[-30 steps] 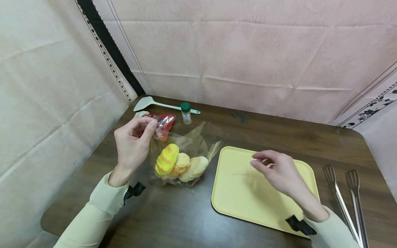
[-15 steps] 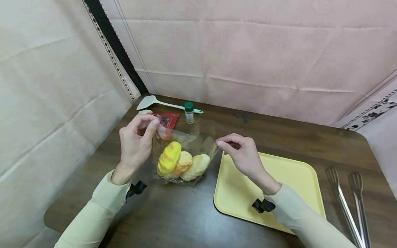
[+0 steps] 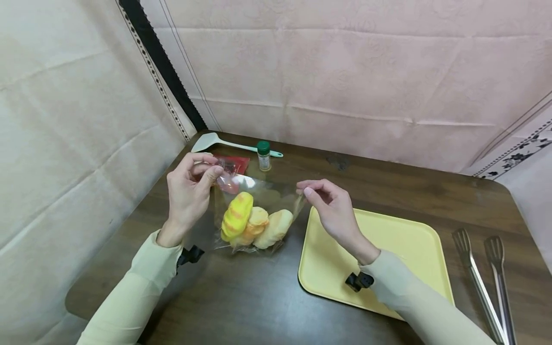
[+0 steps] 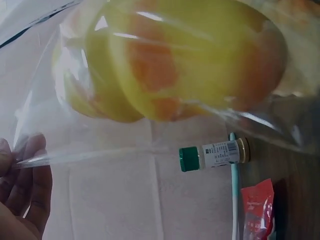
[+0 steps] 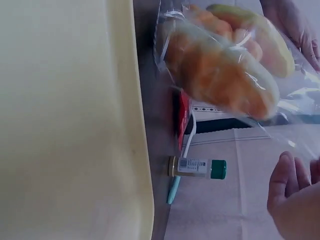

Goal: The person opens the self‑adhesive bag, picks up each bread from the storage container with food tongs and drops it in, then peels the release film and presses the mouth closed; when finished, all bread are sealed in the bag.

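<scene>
A clear plastic bag (image 3: 273, 191) stands between my two hands, with three bread pieces inside. One is a yellow braided loaf (image 3: 237, 214), beside it a small orange-tan bun (image 3: 255, 225), and at the right a pale loaf (image 3: 274, 230). Thumb and fingers of my left hand (image 3: 186, 201) pinch the bag's upper left corner. My right hand (image 3: 335, 213) pinches the upper right corner, above the tray's left edge. In the left wrist view the yellow loaf fills the upper part, behind the film. Whether the bag's bottom touches the table cannot be seen clearly.
A yellow tray (image 3: 332, 273) lies at the right, partly under my right forearm. Two pairs of metal tongs or forks (image 3: 476, 278) lie beyond it. At the back are a green-capped spice jar (image 3: 264, 157), a pale green spatula (image 3: 207, 141) and a red packet (image 3: 237, 164).
My right hand has come left from over the tray and taken hold of the bag's right corner. The bag's top is now stretched between both hands and slightly raised.
</scene>
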Tool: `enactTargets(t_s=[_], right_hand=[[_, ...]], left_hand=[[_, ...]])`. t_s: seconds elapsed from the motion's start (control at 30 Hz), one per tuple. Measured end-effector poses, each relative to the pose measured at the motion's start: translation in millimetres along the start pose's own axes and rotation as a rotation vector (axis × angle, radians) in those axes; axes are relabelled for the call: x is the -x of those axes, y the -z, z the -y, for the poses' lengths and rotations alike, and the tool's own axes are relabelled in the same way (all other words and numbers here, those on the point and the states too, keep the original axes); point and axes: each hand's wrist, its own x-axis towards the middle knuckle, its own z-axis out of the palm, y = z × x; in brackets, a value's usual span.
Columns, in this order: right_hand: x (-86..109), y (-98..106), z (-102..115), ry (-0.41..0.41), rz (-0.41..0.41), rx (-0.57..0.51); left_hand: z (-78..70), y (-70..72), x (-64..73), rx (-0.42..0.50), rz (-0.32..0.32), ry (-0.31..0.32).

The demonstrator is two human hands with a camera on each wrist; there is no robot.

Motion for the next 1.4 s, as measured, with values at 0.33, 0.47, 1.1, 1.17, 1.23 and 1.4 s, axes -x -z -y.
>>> enactTargets(t_s=[0.33, 0.47, 1.1, 1.17, 1.23, 1.4], right_hand=[[7.6, -9.3, -3.5, 0.003, 0.046, -0.138], [10.2, -9.4, -4.1, 0.014, 0.05, -0.135], [16.8, -16.1, -0.8, -0.005, 0.066, -0.131], [17.6, -16.1, 0.5, -0.001, 0.077, -0.132], [18.0, -15.9, 1.5, 0.006, 0.081, -0.127], [18.6, -16.1, 2.4, 0.023, 0.084, -0.121]], left_hand=[[13.8, -0.4, -0.6, -0.019, 0.313, 0.26], [17.9, -8.0, -5.7, -0.023, 0.375, 0.33], [46.7, -82.6, -41.1, 0.046, 0.813, 0.442], [47.4, -86.4, -42.7, 0.083, 0.823, 0.465], [47.8, -90.1, -44.5, 0.119, 0.825, 0.465], [47.9, -96.4, -47.9, 0.149, 0.793, 0.437]])
